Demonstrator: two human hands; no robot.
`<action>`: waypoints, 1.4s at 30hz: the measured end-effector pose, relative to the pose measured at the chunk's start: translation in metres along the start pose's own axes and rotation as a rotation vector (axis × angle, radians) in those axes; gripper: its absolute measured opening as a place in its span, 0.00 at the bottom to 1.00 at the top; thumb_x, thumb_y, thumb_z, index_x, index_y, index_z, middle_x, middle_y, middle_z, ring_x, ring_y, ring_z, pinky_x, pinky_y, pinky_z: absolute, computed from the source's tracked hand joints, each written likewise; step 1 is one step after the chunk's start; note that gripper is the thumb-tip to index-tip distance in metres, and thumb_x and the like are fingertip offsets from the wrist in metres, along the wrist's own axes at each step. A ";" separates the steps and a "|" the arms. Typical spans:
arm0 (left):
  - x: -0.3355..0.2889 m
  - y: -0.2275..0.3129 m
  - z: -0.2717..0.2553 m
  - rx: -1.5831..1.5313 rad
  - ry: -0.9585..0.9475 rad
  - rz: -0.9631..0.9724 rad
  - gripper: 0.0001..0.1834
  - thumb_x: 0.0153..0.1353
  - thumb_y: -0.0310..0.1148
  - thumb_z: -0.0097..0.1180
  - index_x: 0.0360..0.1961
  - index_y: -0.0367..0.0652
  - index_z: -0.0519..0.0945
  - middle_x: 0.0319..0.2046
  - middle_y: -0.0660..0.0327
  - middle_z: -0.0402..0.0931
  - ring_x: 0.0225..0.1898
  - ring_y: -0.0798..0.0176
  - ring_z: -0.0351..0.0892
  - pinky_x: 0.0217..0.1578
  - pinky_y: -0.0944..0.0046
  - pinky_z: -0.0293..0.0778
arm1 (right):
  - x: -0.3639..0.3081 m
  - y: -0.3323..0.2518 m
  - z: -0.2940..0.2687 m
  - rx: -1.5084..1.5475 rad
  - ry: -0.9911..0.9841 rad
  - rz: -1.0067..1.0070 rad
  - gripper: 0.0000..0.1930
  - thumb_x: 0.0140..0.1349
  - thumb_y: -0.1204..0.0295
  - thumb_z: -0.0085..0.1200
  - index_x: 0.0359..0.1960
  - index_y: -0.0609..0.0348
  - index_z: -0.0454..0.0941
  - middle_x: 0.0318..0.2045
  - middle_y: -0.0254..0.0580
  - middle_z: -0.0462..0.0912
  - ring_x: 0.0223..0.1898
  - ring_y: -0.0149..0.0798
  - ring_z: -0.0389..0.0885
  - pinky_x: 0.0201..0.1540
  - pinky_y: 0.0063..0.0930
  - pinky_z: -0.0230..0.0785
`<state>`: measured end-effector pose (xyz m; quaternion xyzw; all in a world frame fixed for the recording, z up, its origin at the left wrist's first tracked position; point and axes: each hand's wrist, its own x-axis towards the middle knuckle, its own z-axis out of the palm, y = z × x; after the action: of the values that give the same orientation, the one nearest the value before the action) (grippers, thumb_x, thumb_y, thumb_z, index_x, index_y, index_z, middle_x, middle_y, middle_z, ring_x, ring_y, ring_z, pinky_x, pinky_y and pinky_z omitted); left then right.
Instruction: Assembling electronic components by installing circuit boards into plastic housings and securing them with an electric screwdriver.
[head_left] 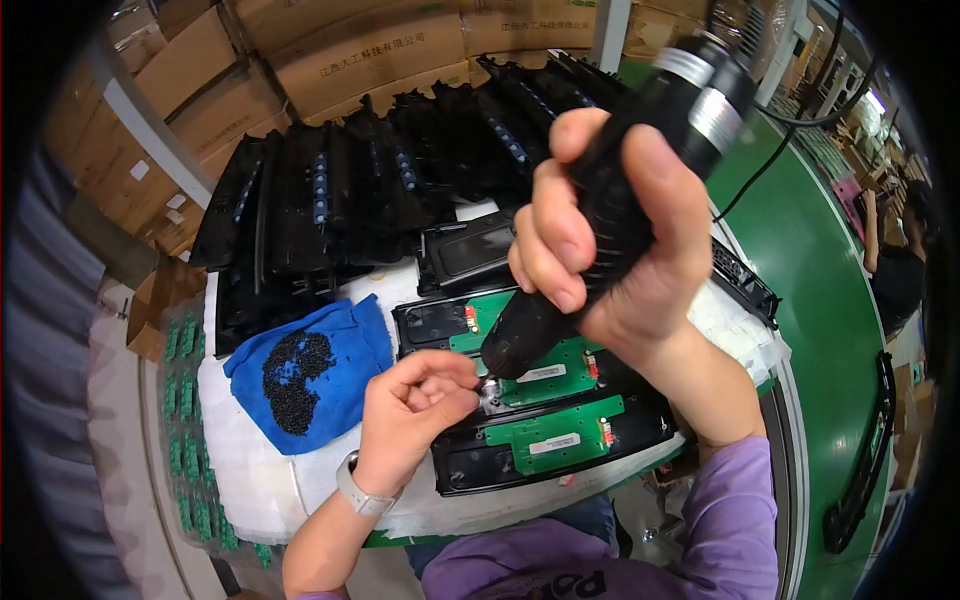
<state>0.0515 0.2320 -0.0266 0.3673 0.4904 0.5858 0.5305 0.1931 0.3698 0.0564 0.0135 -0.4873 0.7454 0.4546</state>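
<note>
My right hand point(665, 240) is wrapped round a black corded electric screwdriver point(615, 205), its nose slanting down to the left. My left hand point(412, 405) is closed in a pinch at the tool's tip; whatever is between its fingers is too small to make out. Both meet over the middle one of three black plastic housings point(455, 470), at the left end of its green circuit board point(575, 368). The nearest housing carries another green board point(570, 432). Left of my left hand, a blue cloth point(350, 400) holds a pile of small black screws point(292, 405).
Long black plastic panels point(360, 190) stand in a row at the back, before stacked cardboard boxes point(365, 50). Green boards in clear trays point(190, 440) sit at the left. The screwdriver's cable hangs at upper right. A person point(900, 260) is far right, beyond the green floor.
</note>
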 end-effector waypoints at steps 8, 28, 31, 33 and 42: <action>0.005 0.002 -0.007 -0.104 0.138 0.110 0.08 0.64 0.30 0.41 0.40 0.37 0.67 0.46 0.47 0.72 0.41 0.62 0.75 0.41 0.70 0.70 | 0.013 0.013 -0.012 -0.342 -0.078 0.163 0.13 0.53 0.69 0.53 0.33 0.66 0.68 0.12 0.37 0.68 0.09 0.28 0.64 0.13 0.20 0.58; 0.010 -0.012 -0.010 -0.099 0.001 -0.053 0.08 0.65 0.24 0.32 0.42 0.37 0.65 0.47 0.45 0.71 0.49 0.53 0.75 0.50 0.64 0.70 | 0.010 0.021 -0.010 -0.318 -0.100 0.238 0.13 0.51 0.70 0.55 0.32 0.65 0.68 0.12 0.36 0.68 0.10 0.27 0.64 0.13 0.20 0.57; 0.008 -0.014 -0.008 -0.116 0.020 -0.033 0.09 0.64 0.22 0.30 0.42 0.37 0.64 0.48 0.45 0.70 0.51 0.52 0.74 0.52 0.63 0.69 | 0.009 0.021 -0.009 -0.344 -0.117 0.234 0.13 0.51 0.69 0.55 0.32 0.65 0.68 0.11 0.36 0.68 0.10 0.28 0.64 0.13 0.21 0.58; 0.009 -0.014 -0.010 -0.121 0.015 -0.042 0.08 0.64 0.23 0.30 0.42 0.38 0.63 0.48 0.45 0.70 0.51 0.52 0.74 0.52 0.63 0.68 | 0.009 0.022 -0.009 -0.343 -0.110 0.233 0.13 0.50 0.69 0.56 0.32 0.65 0.68 0.12 0.36 0.69 0.10 0.28 0.65 0.13 0.21 0.58; 0.008 -0.016 -0.013 -0.138 0.027 -0.042 0.06 0.68 0.28 0.33 0.40 0.39 0.63 0.47 0.45 0.71 0.51 0.51 0.74 0.52 0.62 0.69 | 0.008 0.032 -0.009 -0.335 -0.083 0.247 0.10 0.48 0.70 0.62 0.21 0.62 0.73 0.12 0.31 0.72 0.11 0.22 0.68 0.13 0.16 0.56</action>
<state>0.0421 0.2371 -0.0460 0.3117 0.4634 0.6118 0.5602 0.1697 0.3787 0.0322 -0.0914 -0.6205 0.7030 0.3352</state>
